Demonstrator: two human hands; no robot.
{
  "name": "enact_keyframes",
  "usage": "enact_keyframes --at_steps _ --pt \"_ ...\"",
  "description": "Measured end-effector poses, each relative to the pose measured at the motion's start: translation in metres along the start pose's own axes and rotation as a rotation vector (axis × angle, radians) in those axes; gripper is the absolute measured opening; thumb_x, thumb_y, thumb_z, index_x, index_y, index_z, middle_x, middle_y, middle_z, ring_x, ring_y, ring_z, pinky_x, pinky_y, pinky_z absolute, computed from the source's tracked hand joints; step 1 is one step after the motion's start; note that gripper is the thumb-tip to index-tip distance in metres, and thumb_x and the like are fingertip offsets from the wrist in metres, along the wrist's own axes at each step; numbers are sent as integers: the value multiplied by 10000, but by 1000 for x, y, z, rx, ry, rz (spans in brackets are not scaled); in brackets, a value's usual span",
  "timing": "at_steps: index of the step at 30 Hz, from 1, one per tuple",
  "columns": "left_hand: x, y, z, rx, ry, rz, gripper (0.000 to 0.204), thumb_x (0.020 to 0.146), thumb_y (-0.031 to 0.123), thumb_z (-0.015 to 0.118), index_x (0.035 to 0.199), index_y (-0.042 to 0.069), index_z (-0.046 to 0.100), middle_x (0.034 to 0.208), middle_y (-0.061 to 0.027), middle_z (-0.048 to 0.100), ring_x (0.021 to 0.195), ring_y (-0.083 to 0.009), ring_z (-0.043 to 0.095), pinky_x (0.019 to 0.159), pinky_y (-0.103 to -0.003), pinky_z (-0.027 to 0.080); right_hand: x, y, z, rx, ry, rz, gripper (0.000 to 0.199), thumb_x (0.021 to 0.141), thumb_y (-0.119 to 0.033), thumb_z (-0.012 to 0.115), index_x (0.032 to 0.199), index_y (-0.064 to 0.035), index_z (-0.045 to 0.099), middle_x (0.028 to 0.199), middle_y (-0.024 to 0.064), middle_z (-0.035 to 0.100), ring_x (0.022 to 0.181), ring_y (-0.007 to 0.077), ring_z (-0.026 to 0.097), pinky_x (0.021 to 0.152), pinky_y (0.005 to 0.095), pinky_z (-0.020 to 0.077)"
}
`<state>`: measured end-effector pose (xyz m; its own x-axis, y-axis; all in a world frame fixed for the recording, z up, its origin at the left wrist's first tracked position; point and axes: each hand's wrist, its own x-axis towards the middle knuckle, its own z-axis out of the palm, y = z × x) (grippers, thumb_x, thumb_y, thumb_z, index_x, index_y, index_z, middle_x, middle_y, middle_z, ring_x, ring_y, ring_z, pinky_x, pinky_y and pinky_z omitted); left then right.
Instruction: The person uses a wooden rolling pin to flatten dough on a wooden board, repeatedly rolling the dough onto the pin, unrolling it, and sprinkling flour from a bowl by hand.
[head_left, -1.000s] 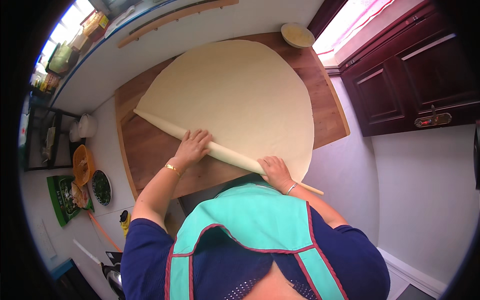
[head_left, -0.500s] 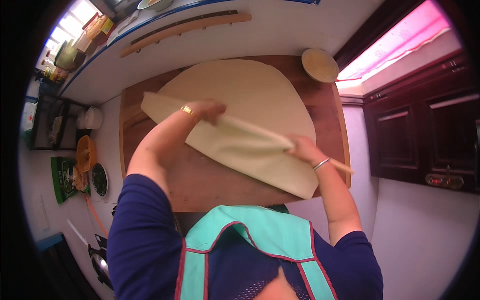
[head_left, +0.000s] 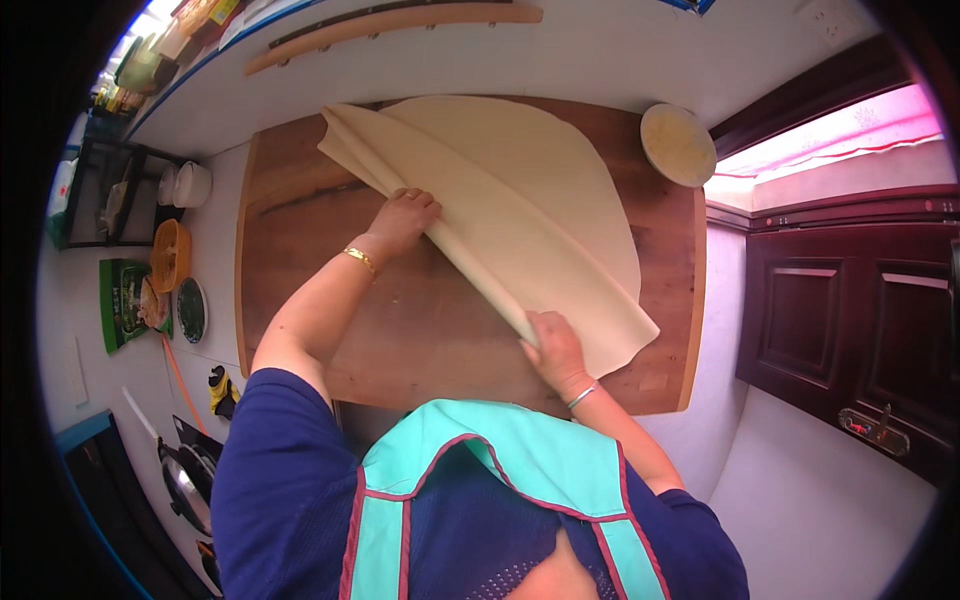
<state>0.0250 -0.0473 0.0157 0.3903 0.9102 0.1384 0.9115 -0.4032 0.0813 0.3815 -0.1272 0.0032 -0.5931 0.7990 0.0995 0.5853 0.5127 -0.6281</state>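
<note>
Left hand pressed flat on rolled dough sheet near far-left corner of wooden board; right hand gripping roll's near end. Long axis diagonal, far-left to near-right, both hands touching. Small dish of pale contents at far-right corner.

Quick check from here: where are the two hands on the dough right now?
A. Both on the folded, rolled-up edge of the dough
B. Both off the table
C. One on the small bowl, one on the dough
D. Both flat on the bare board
A: the left hand and right hand both press on the folded edge of the dough, which lies on the board.
</note>
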Motion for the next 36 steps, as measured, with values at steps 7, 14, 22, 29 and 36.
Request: enact_keyframes --at_steps 7,14,22,29,36 --pt "-42 38 6 -124 -202 -335 224 771 79 581 986 99 642 1075 -119 627 1112 -292 564 996 -436 411 -57 -81 35 21 -154 -109 539 728 -122 741 1226 -88 540 1094 111 563 1018 297 554 869 397 471" --pt "-138 80 8 -193 -184 -389 592 932 360 511 1465 157 353 1568 -111 244 1460 -288 188 1187 -469 154 -93 -136 85 -59 -101 -134 590 736 -108 720 1283 -85 498 1083 114 552 1001 303 552 853 402 469" --pt "-282 72 -13 -76 -181 -418 597 928 399 516 1436 108 402 1540 -104 311 1445 -291 228 1173 -488 159 -93 -183 140 -90 -142 -211 582 752 -131 711 1281 -71 476 938 97 526 881 268 547 762 389 463" --pt "-311 79 -22 16 99 -494 296 856 266 640 1089 93 581 1214 -111 547 1213 -292 475 1072 -520 315 -92 -190 159 -81 -128 -213 454 768 -68 644 1206 -55 524 890 114 513 836 277 547 695 402 472" --pt "-289 114 -27 -119 244 -571 243 849 197 643 1061 90 595 1151 -109 565 1150 -298 510 1047 -468 353 -99 -144 101 78 -33 -168 352 790 3 557 1139 -42 580 983 165 566 964 352 555 832 424 494"
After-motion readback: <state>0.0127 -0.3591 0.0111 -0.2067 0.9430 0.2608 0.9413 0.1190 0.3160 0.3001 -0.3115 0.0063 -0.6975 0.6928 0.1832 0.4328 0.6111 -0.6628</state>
